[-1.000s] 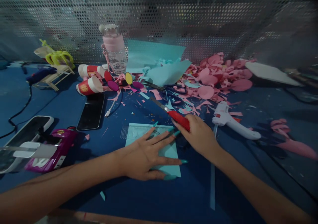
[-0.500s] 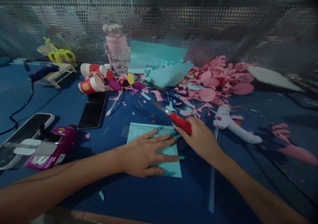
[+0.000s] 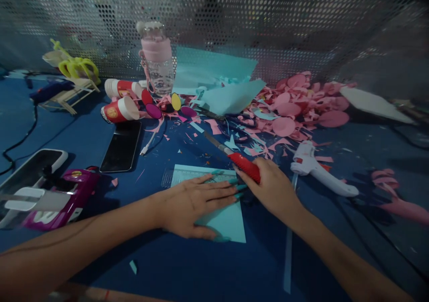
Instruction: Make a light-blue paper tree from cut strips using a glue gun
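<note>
On the head camera, I see my left hand (image 3: 191, 203) low in the middle of the frame, lying flat with fingers spread, pressing down on a light teal sheet of paper (image 3: 228, 221) and on a clear ruler (image 3: 187, 175) that lies across the sheet's upper edge. It grips nothing; the palm and fingers simply rest on the paper and ruler.

Just right of it, my right hand (image 3: 273, 186) is closed around the red handle of a utility knife (image 3: 243, 164). The blade points up and to the left, away from me, above the upper right corner of the sheet. I cannot tell whether the tip touches the blue table (image 3: 208, 266).

To the right of the knife hand lies a white glue gun (image 3: 318, 170), apart from my fingers. A narrow teal strip (image 3: 287, 257) runs down the table beneath my right forearm.

In the upper right of centre sits a heap of pink paper cutouts (image 3: 295, 110), with larger teal sheets (image 3: 217, 81) beside it against the perforated metal wall (image 3: 268, 20). A pink water bottle (image 3: 157, 58) stands upper left of centre, two red and white paper cups (image 3: 119, 103) lie on their sides near it, and a dark phone (image 3: 121, 146) lies flat below them. At the left edge I see a magenta device (image 3: 63, 195).
</note>
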Available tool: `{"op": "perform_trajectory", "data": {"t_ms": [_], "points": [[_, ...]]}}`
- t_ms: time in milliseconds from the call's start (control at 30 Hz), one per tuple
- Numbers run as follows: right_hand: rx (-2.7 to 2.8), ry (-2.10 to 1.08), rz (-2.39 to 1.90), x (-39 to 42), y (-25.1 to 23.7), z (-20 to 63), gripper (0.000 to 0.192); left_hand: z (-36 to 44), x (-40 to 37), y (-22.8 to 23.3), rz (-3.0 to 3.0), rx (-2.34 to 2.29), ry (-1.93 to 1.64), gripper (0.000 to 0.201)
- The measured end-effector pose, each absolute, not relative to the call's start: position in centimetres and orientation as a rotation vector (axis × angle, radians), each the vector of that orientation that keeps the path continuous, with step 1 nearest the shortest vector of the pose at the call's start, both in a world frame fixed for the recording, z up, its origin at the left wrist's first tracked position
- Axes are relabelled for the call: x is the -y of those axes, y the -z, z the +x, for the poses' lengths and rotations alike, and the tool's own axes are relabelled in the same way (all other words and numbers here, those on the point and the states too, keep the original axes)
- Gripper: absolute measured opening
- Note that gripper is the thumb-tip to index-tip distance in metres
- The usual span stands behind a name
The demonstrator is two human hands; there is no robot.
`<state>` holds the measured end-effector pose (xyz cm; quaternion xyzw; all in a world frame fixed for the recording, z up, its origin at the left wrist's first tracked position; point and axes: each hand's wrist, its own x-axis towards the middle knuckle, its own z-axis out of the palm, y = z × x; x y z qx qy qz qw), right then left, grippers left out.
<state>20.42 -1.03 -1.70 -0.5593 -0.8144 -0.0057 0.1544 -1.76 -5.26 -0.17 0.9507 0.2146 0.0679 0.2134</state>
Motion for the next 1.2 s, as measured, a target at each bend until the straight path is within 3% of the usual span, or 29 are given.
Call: {"op": "perform_trajectory", "data": {"t_ms": [1000,1200], "points": [[2.334,-0.062,-1.644,1.07,1.48,20.51,0.030,-1.85,5.12,0.26,2.608,-0.569,-0.197,0.071],[2.329,-0.066,-1.636,1.10,1.39,20.44,0.032,-1.74,5.21,0.13,2.641,-0.590,-0.160,0.064]]}}
